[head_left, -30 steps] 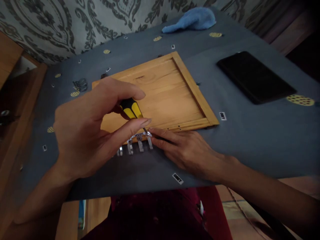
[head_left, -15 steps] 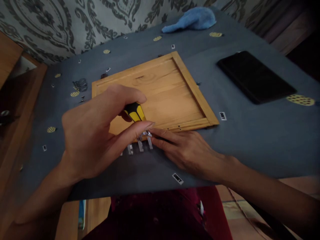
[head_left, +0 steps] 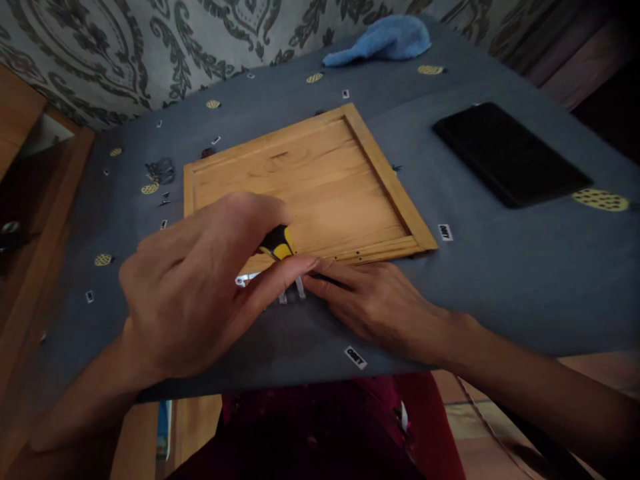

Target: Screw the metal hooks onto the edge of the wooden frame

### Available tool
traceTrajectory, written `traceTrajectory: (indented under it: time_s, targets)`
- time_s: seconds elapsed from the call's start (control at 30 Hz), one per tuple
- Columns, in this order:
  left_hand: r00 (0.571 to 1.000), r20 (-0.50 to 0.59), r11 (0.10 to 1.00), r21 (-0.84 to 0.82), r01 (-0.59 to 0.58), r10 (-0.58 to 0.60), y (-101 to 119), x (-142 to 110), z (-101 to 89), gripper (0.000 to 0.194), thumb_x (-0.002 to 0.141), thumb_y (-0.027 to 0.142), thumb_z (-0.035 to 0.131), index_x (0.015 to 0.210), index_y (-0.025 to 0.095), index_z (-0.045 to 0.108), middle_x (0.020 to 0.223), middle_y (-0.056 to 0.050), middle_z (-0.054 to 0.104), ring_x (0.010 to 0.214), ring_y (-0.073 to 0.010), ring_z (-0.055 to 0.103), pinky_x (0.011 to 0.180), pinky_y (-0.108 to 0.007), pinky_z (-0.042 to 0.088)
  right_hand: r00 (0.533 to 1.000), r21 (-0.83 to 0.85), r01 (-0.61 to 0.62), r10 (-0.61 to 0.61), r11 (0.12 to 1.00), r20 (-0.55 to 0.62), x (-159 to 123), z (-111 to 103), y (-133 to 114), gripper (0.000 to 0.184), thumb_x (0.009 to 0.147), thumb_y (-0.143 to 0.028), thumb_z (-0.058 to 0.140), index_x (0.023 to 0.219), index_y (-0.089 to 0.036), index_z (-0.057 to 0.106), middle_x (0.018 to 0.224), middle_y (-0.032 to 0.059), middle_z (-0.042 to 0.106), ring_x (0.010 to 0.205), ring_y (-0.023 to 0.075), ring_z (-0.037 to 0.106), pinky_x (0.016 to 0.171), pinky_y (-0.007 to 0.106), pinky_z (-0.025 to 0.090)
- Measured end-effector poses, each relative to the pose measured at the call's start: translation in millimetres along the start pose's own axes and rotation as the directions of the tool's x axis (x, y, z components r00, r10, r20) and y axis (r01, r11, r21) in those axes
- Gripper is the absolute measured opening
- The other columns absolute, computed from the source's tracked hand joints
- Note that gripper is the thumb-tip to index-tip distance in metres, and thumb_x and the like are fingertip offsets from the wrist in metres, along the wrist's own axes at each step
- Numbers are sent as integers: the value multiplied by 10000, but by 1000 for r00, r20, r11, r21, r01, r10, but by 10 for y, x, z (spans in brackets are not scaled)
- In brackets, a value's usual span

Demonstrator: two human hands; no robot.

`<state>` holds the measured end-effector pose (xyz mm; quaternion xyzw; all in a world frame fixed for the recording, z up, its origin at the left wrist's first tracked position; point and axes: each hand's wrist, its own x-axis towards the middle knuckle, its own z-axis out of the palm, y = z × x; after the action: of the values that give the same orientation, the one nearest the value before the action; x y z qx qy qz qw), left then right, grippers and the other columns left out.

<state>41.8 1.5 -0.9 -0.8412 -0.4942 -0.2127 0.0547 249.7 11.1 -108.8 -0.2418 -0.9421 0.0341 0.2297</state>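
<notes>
A wooden framed panel (head_left: 300, 180) lies flat on the table, with small dark holes along its near edge. A shiny metal strip with prongs like hooks (head_left: 246, 279) sits at that edge, partly hidden by my hands. My left hand (head_left: 200, 287) is wrapped round the black and yellow handle of a screwdriver (head_left: 279, 245), which leans over the strip; its tip is hidden behind the thumb. My right hand (head_left: 373, 297) rests at the near edge, its fingertips pressed together on the right end of the metal strip, close to the left thumb.
A dark phone (head_left: 513, 153) lies on the right of the table (head_left: 225, 367). At the back is a blue cloth (head_left: 383, 40). Small dark metal bits (head_left: 165, 199) lie left of the panel. A wooden cabinet (head_left: 65, 173) stands along the left side.
My left hand has turned and dropped slightly, with the screwdriver handle tilting and moving lower to the right. My right hand and the panel have stayed in place.
</notes>
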Motion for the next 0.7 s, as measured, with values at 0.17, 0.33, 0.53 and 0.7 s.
traceTrajectory:
  time_s: [0.17,0.33,0.53,0.7]
  targets:
    - [998,25,996,-68,59,-58,9,-22,1,395,910,600,489,772,264,643,691,22,626,620,-165,546,631,-340,378,1000,-5,-4,4,1000,3,-1,7,1,391,916,-86,388,1217,-142,631,1253,129,662,792,204,703,614,326,559]
    - [991,41,986,-105,129,-125,-12,-16,6,464,899,625,477,709,229,628,684,-8,625,595,-163,502,594,-347,307,999,-16,-11,12,1000,42,-25,31,14,422,916,-96,395,1280,-144,601,1286,138,642,841,202,699,657,324,572]
    - [999,-4,994,-98,48,-49,-26,-12,24,322,898,529,559,786,238,640,672,6,596,572,-159,498,568,-348,290,1000,1,7,-7,1000,11,-16,29,15,391,925,-97,391,1244,-115,617,1266,153,651,808,226,710,613,353,576]
    - [996,-85,993,-118,-17,7,10,-23,36,157,896,446,618,945,297,632,685,23,586,583,-176,512,558,-363,298,1000,0,2,-2,1000,4,-11,24,18,402,929,-92,379,1248,-129,621,1271,142,652,832,221,716,631,346,585]
